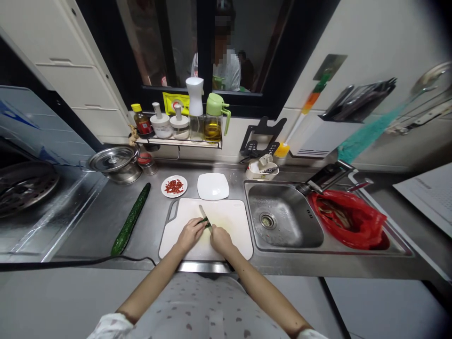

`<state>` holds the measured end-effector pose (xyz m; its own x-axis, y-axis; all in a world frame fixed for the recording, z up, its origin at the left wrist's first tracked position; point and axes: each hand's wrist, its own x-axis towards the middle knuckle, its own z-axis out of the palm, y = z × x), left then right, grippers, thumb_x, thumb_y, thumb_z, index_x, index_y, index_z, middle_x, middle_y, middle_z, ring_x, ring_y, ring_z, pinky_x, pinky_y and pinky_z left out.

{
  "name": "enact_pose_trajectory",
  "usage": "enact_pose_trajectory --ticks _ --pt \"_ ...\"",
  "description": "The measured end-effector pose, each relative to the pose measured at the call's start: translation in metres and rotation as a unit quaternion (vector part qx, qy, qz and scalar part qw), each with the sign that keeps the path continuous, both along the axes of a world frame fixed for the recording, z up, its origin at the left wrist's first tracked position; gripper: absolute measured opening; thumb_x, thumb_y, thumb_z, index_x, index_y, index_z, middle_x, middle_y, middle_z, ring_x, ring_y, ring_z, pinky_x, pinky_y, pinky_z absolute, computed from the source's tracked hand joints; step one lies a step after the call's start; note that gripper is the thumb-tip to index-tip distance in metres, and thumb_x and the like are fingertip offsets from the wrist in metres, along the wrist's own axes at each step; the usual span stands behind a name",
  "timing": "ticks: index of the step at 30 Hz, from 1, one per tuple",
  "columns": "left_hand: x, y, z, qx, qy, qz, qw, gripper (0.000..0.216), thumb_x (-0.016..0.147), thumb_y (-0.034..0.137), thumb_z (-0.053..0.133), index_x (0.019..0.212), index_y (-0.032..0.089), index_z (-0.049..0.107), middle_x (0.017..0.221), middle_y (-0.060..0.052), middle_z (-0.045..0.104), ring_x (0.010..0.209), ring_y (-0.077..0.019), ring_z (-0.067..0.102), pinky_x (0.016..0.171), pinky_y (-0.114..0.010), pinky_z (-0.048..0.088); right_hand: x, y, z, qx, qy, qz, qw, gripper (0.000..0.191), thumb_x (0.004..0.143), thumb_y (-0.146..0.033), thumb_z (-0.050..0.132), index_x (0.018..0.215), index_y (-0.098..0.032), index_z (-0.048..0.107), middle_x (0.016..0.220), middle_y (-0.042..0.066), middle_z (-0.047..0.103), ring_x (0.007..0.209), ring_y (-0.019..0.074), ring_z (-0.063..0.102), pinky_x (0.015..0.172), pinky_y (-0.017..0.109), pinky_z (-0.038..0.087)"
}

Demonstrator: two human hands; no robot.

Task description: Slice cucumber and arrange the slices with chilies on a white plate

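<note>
My right hand [221,241] is closed round the handle of a knife [202,210], whose blade points up and to the left over the white cutting board [233,221]. Beside the blade, my left hand [191,233] has its fingers bent down on a small dark green piece of cucumber [205,223]. The fingers hide part of that piece. A whole cucumber [131,220] lies on the steel counter, left of the board. Behind the board are a white plate of chopped red bits [174,186] and a square white plate [213,186].
To the right is a steel sink [286,216] with a red plastic bag [348,221] beside it. A lidded pot [115,164] stands at the back left. Seasoning jars and an oil bottle [213,123] line a wall rack. A black cable [81,262] crosses the counter's front edge.
</note>
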<state>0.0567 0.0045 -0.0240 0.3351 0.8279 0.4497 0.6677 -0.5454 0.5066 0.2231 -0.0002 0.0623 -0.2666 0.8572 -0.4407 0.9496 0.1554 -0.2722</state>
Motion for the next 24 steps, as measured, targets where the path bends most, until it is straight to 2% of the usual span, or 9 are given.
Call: enact_pose_trajectory --ticks 24 --pt "0.0 -0.001 0.0 0.009 0.016 0.008 1.0 0.026 0.094 0.025 0.049 0.11 0.022 0.069 0.115 -0.009 0.065 0.104 -0.0195 0.06 0.092 -0.039 0.053 -0.011 0.013 -0.014 0.008 0.018 -0.014 1.0 0.034 0.091 -0.008 0.036 0.121 -0.011 0.053 0.103 0.016 0.068 0.103 0.023 0.065 0.082 0.029 0.045"
